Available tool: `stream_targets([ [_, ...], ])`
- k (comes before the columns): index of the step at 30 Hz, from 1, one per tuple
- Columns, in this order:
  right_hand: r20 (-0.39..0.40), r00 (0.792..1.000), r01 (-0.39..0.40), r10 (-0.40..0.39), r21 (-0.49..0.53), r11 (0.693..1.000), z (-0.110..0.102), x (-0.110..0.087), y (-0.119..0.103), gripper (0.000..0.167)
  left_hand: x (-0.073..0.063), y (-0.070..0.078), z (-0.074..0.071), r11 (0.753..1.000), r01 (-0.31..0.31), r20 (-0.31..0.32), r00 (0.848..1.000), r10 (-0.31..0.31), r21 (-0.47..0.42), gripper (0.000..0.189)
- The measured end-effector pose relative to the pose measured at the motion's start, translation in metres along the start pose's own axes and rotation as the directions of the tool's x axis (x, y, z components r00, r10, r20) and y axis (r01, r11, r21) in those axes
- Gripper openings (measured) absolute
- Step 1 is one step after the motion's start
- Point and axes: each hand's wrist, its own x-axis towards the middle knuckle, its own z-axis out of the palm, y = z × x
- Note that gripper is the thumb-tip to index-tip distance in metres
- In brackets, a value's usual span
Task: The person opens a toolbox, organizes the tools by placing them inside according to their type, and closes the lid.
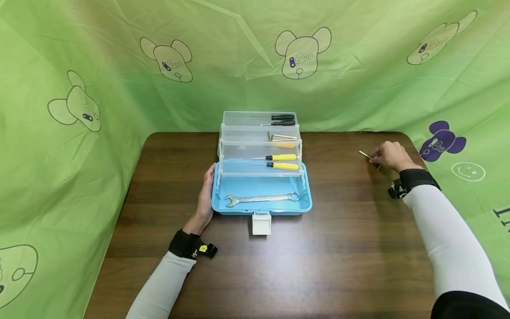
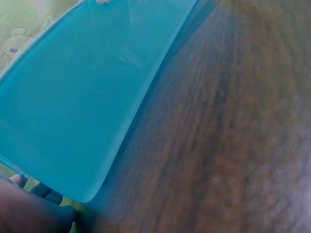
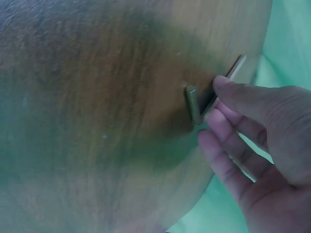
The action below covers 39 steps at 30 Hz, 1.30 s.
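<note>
At the table's far right, my right hand (image 1: 392, 156) pinches an L-shaped hex key (image 3: 193, 106) between thumb and fingers, close to the wood. One end of the key (image 1: 364, 154) sticks out past the fingertips. My left hand (image 1: 205, 197) rests along the left wall of a blue toolbox (image 1: 217, 211), its fingers fairly straight. In the left wrist view the box's side (image 2: 97, 97) fills much of the picture and the fingers show only partly. A combination wrench (image 1: 260, 199) lies in the bottom of the box.
Clear trays rise in steps behind the toolbox's base. They hold yellow-handled screwdrivers (image 1: 283, 166), black-handled screwdrivers (image 1: 283, 117) and more hex keys (image 1: 283, 138). A white latch (image 1: 261, 224) hangs at the front. Green cloth (image 1: 239, 79) surrounds the brown table (image 1: 338, 248).
</note>
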Motion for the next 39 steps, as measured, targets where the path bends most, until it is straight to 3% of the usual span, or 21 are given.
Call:
stream_targets([
  [9, -0.074, 0.997, -0.012, 0.013, 0.016, 1.0, 0.006, -0.004, 0.003, 0.013, 0.001, 0.001, 0.0, 1.0, 0.001, -0.001, 1.0, -0.001, -0.011, 0.067],
  [39, -0.038, 0.997, 0.065, -0.066, -0.018, 0.998, 0.011, -0.014, -0.005, 0.007, 0.002, 0.0, -0.003, 1.0, -0.008, 0.003, 1.0, 0.008, -0.003, 0.067],
])
